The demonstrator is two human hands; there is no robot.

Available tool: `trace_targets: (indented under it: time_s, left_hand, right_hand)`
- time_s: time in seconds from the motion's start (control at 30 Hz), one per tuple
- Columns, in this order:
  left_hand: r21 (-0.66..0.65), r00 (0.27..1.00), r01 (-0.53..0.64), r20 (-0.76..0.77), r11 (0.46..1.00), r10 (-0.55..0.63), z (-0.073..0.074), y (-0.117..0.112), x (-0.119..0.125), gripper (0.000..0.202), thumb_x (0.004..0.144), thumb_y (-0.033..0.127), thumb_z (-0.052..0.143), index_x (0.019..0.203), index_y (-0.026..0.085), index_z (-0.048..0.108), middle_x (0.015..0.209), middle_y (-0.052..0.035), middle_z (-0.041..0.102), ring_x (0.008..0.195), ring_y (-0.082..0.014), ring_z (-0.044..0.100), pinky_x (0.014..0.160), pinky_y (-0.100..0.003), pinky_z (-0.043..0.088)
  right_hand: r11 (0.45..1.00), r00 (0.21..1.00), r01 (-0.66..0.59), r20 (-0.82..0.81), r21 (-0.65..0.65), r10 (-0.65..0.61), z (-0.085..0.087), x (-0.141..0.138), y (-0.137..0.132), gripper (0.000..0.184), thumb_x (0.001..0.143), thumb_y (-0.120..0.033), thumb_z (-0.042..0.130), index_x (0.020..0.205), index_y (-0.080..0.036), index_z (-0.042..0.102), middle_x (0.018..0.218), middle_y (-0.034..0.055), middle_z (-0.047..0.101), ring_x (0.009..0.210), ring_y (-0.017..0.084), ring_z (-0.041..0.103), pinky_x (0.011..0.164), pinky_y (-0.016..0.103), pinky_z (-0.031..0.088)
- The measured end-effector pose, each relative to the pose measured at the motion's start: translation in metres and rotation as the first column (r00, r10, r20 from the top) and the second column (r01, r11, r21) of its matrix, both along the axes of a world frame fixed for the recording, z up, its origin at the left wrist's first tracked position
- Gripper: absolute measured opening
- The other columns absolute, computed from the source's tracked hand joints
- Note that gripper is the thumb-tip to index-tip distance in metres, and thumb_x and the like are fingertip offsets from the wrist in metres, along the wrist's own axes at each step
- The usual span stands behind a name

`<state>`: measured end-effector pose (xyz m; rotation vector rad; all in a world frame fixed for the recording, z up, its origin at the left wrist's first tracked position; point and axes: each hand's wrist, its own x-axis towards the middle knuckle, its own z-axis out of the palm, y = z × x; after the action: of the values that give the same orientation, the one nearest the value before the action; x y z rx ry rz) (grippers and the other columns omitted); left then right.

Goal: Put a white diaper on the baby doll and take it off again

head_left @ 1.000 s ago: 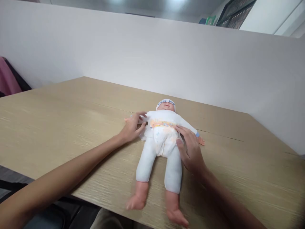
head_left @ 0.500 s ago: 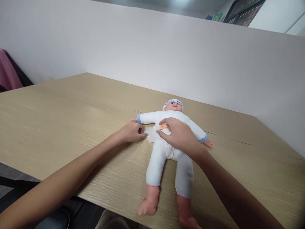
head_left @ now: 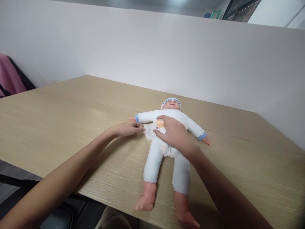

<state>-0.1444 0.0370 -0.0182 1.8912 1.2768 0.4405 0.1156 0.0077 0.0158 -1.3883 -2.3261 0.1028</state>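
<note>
A baby doll in a white outfit with blue cuffs lies on its back, head away from me and feet towards me. It wears a white diaper, and one side flap of it spreads out to the left. With fingers pinched together, my left hand holds the outer end of that flap. Over the doll's belly is my right hand, thumb and fingers apart, beside an orange print. It hides part of the diaper's front.
The doll lies on a wooden table with a thin seam across it. A white wall panel rises behind the table. Pink cloth hangs at the far left, and a dark seat is below the near edge.
My left hand's fingers have straightened from a more curled grip, still at the flap's end. My right hand stays over the belly. The view has shifted slightly.
</note>
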Motion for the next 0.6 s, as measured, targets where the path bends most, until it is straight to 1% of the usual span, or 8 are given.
trace_targets:
  time_s: [0.07,0.17,0.23,0.3,0.4,0.47,0.53,0.6]
  left_hand:
    - [-0.010,0.993,-0.012,0.118,1.000,0.013,0.009,-0.001,0.005,0.049,0.095,0.063,0.062,0.070,0.022,0.051,0.077,-0.0009,0.051,0.072,-0.0183,0.045,0.067,-0.033,0.035]
    - [-0.001,0.973,-0.062,0.224,0.998,0.060,0.018,-0.003,0.026,0.049,0.099,0.058,0.060,0.069,0.022,0.047,0.074,-0.0002,0.046,0.071,-0.0171,0.041,0.068,-0.033,0.034]
    - [-0.016,0.955,-0.086,0.282,0.996,0.087,0.020,-0.002,0.046,0.046,0.099,0.055,0.061,0.069,0.021,0.050,0.072,-0.0001,0.047,0.069,-0.0163,0.041,0.067,-0.032,0.034]
    - [-0.027,0.932,-0.097,0.347,0.995,0.100,0.020,-0.001,0.065,0.043,0.097,0.052,0.064,0.070,0.020,0.056,0.072,-0.0006,0.050,0.070,-0.0161,0.043,0.067,-0.032,0.036]
    - [-0.003,0.869,-0.043,0.493,0.999,0.038,0.017,0.001,0.085,0.042,0.099,0.053,0.064,0.075,0.019,0.063,0.077,-0.0027,0.059,0.073,-0.0169,0.049,0.070,-0.031,0.041]
    - [0.018,0.808,-0.001,0.589,1.000,-0.010,0.014,0.003,0.090,0.043,0.102,0.055,0.060,0.081,0.018,0.065,0.081,-0.0041,0.062,0.077,-0.0183,0.053,0.073,-0.031,0.044]
    - [0.022,0.752,-0.018,0.659,1.000,0.000,0.006,0.005,0.090,0.041,0.104,0.056,0.060,0.087,0.018,0.065,0.082,-0.0035,0.061,0.078,-0.0183,0.055,0.074,-0.031,0.046]
    - [0.030,0.704,-0.086,0.709,0.996,0.039,-0.005,0.007,0.087,0.035,0.104,0.053,0.064,0.094,0.020,0.062,0.083,-0.0014,0.059,0.076,-0.0166,0.055,0.073,-0.030,0.046]
  right_hand:
    - [1.000,1.000,0.001,0.008,0.006,-0.001,-0.004,-0.002,0.002,0.046,0.098,-0.037,0.078,0.140,-0.023,0.066,0.139,0.0111,0.079,0.123,0.037,0.073,0.099,0.048,0.054]
    - [1.000,1.000,0.001,0.010,-0.006,-0.001,-0.005,-0.004,0.002,0.050,0.098,-0.037,0.076,0.145,-0.021,0.064,0.137,0.0133,0.079,0.124,0.038,0.073,0.098,0.047,0.054]
    - [0.999,1.000,0.019,-0.010,-0.029,-0.019,-0.002,-0.005,0.001,0.052,0.099,-0.039,0.075,0.146,-0.021,0.063,0.129,0.0127,0.081,0.118,0.037,0.074,0.091,0.043,0.053]
    - [0.996,0.998,0.043,-0.038,-0.075,-0.046,0.004,-0.004,-0.001,0.053,0.100,-0.041,0.074,0.147,-0.022,0.063,0.117,0.0105,0.083,0.110,0.034,0.076,0.084,0.038,0.050]
    - [0.988,0.994,0.051,-0.087,-0.147,-0.064,0.012,-0.001,-0.002,0.051,0.102,-0.038,0.070,0.150,-0.024,0.063,0.107,0.0062,0.083,0.097,0.028,0.076,0.077,0.033,0.045]
    - [0.984,0.991,0.026,-0.127,-0.174,-0.048,0.014,0.002,0.000,0.051,0.103,-0.035,0.067,0.153,-0.027,0.062,0.099,0.0027,0.081,0.089,0.024,0.074,0.075,0.031,0.043]
    - [0.983,0.985,0.012,-0.166,-0.185,-0.043,0.014,0.004,0.002,0.051,0.104,-0.032,0.064,0.155,-0.029,0.062,0.089,-0.0007,0.076,0.081,0.022,0.069,0.073,0.031,0.041]
    - [0.980,0.976,0.026,-0.209,-0.198,-0.068,0.013,0.006,0.004,0.048,0.106,-0.030,0.058,0.154,-0.031,0.064,0.078,-0.0032,0.068,0.072,0.020,0.064,0.071,0.031,0.039]
